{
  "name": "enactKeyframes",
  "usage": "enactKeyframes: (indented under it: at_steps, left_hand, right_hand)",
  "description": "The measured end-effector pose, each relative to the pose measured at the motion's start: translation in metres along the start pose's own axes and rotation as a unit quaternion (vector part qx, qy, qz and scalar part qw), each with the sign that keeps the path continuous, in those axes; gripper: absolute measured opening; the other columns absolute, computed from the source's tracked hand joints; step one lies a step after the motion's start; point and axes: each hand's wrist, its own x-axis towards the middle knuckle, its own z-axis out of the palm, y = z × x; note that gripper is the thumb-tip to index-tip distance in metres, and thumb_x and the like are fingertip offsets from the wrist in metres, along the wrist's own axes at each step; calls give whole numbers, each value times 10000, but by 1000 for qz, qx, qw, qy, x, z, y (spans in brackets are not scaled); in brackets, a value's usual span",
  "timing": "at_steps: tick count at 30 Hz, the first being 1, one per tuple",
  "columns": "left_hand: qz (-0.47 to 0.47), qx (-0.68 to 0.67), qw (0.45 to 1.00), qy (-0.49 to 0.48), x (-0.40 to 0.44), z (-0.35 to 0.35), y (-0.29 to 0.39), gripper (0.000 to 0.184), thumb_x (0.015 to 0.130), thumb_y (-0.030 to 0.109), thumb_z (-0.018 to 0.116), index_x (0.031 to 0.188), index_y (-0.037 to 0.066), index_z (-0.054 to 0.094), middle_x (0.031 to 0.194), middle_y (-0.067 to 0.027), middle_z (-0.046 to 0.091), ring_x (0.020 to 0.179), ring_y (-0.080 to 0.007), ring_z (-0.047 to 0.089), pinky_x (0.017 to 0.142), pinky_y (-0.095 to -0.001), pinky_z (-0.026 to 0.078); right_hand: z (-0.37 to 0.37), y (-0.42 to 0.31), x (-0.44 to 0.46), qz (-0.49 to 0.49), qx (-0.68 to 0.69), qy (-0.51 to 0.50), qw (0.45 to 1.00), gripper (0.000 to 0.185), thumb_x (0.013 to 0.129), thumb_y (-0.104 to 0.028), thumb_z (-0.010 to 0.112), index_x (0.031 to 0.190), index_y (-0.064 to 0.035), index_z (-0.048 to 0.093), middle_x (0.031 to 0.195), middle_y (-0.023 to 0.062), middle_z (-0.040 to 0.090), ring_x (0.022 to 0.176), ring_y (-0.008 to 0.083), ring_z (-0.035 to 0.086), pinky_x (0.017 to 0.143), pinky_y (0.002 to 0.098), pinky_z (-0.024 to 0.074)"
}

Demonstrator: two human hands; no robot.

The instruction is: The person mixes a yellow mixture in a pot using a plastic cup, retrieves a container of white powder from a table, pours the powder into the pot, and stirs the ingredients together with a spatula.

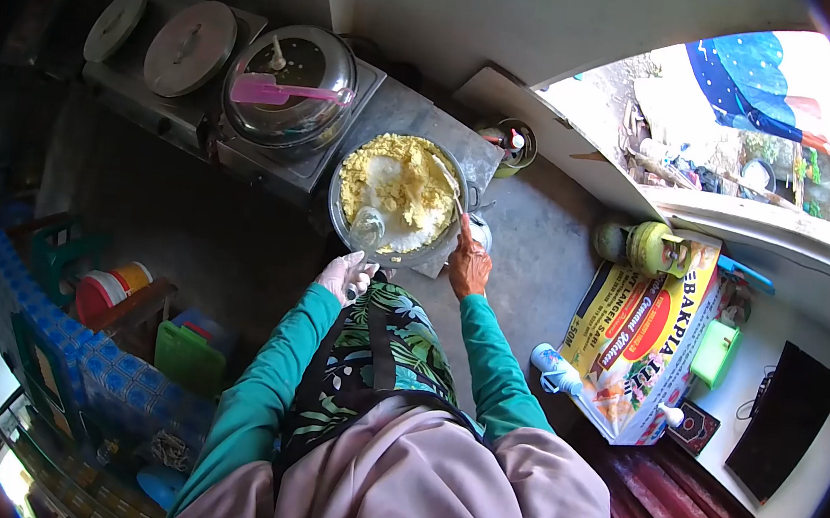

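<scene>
A wide metal pot (pixel 336 214) holds crumbly yellow mash (pixel 408 173) with white granules lying in patches over it. My right hand (pixel 469 264) is closed around the handle of a long pale stirring utensil (pixel 452 185). The utensil's far end rests in the mash at the pot's right side, its shape partly buried. At the pot's near left rim is my left hand (pixel 345 277), in a thin clear glove with its fingers curled. What the left fingers grip is not clear. Just beyond them, a clear cup (pixel 368 225) lies in the mash inside the pot.
Left of the pot, a large lidded steamer (pixel 296 98) carries a pink plastic spatula (pixel 276 92) on its lid. Two round lids (pixel 191 48) cover pots farther left. A green gas cylinder (pixel 658 250), a printed carton (pixel 626 349) and a light-blue bottle (pixel 555 365) are at right.
</scene>
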Motion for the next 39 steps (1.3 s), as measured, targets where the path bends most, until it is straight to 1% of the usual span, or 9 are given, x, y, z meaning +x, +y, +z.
enactKeyframes:
  at_steps: [3,5,10,12,15,23,31,36,39]
  left_hand:
    - [12,1,1000,12,-3,3,3,202,866,260,476,936,71,452,781,-127,561,462,-118,428,342,-209,356]
    - [-46,-25,998,-32,-2,0,7,268,885,267,435,928,3,461,777,-133,574,452,-126,452,329,-209,363]
    - [-9,-6,1000,-2,-7,5,9,276,888,253,423,919,-18,464,756,-120,567,450,-117,449,334,-212,366]
    - [-10,-8,1000,1,1,-4,11,217,882,220,427,1036,71,395,771,-137,557,458,-140,440,343,-235,354]
    - [1,11,1000,4,-3,-4,12,193,879,217,431,996,65,406,793,-145,560,460,-141,448,343,-237,357]
    - [5,30,1000,7,-9,0,17,188,875,222,431,914,39,454,773,-123,552,440,-129,426,349,-239,373]
    - [39,36,999,-10,-2,-9,14,171,850,218,459,892,53,471,773,-138,552,424,-126,416,354,-243,378]
    - [44,71,997,-3,-5,-6,14,195,852,236,455,895,49,489,780,-136,558,446,-137,450,354,-255,373]
    - [61,84,994,-27,-1,-8,12,213,853,242,452,909,41,493,779,-132,558,457,-139,459,361,-257,374]
  right_hand:
    - [-3,-4,14,10,-15,-4,1000,622,757,-81,454,1317,-290,282,747,207,577,643,341,586,584,453,445]
    - [4,-2,23,1,-24,9,1000,511,828,-143,467,1296,-284,320,748,175,588,659,341,582,588,442,446]
    - [4,-13,63,-39,-43,1,998,411,860,-265,438,1262,-322,376,715,187,589,638,359,584,558,466,453]
    - [-3,-18,83,-111,-91,-14,990,479,823,-194,446,1277,-316,358,708,183,582,612,339,585,542,443,461]
    - [-27,-30,111,-194,-134,-57,970,567,770,-109,462,1291,-304,351,721,170,573,603,318,583,540,415,465]
    - [-51,-72,188,-443,-192,-103,870,561,739,-89,455,1241,-335,426,664,140,551,588,303,561,527,405,444]
    - [-39,-117,169,-588,-236,-96,767,567,712,-61,468,1235,-278,451,543,92,511,478,221,530,439,353,418]
    - [-68,-116,142,-598,-312,-95,732,605,735,-45,474,1283,-289,392,581,95,485,460,176,498,404,316,394]
    - [-73,-123,146,-637,-237,-72,730,573,763,-24,444,1275,-278,408,559,78,477,449,177,491,401,311,393]
